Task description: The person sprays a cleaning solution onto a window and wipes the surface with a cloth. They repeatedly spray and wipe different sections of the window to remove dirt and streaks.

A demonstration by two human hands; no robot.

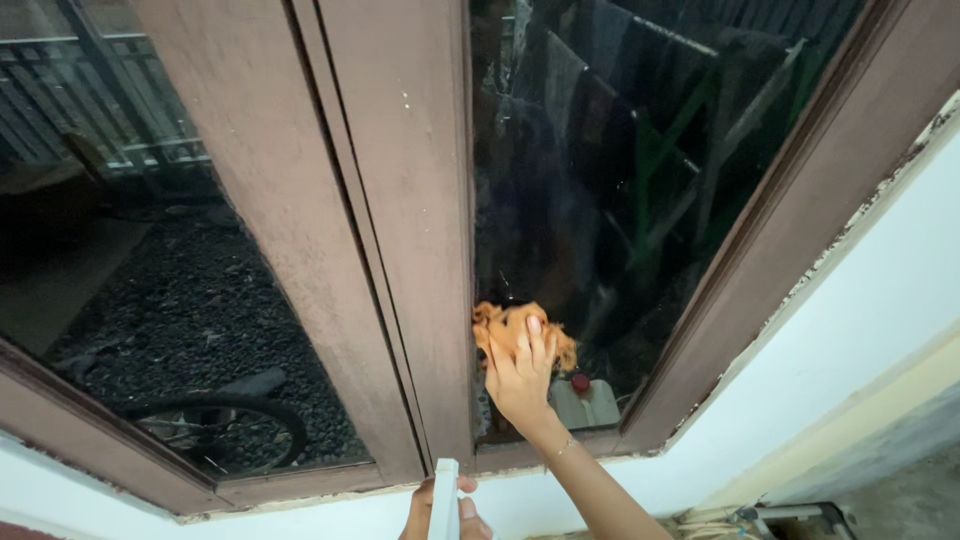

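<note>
From the head camera, looking down, the right hand (520, 375) presses a crumpled orange cloth (508, 330) flat against the lower part of the right window pane (640, 180). The fingers spread over the cloth, which seems the way to keep it bunched and bearing on the glass. The cloth sits just beyond the fingertips, close beside the brown centre frame (400, 230) to that hand's left. It is a wad with no clear long axis. The hand and forearm run up and slightly left from the lower edge of the view.

Below and to the left of it, the left hand (440, 512) is closed around a white bottle (444, 495), probably a spray bottle. It stands upright with its long axis vertical and its top towards the window's bottom rail (300, 487), held ready but apart from the glass.
</note>
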